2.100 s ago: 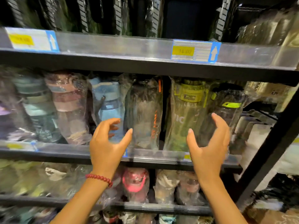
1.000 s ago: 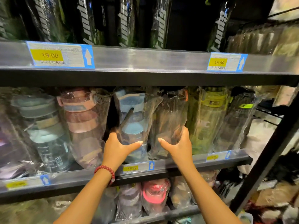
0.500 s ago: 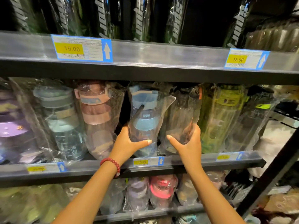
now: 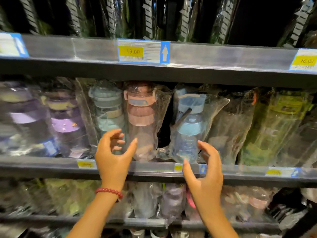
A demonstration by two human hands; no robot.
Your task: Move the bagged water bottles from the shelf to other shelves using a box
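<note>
Shelf [image 4: 154, 170] front: left hand [image 4: 114, 158], right hand [image 4: 205, 176] raised, fingers spread, holding nothing

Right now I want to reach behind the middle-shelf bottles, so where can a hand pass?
One dark gap shows, between the pink-capped bottle and the blue-capped bottle. Everywhere else along the middle shelf the bags press together. Both hands hover in front.

Retail shop, housewares aisle. Above the left hand [image 4: 114, 158], a dark metal shelf rail [image 4: 85, 69] carries a yellow-and-blue "19.00" price label [image 4: 143, 51]. Rows of clear-plastic-bagged water bottles [image 4: 142, 117] fill the tiers above, level with and below both hands.
</note>
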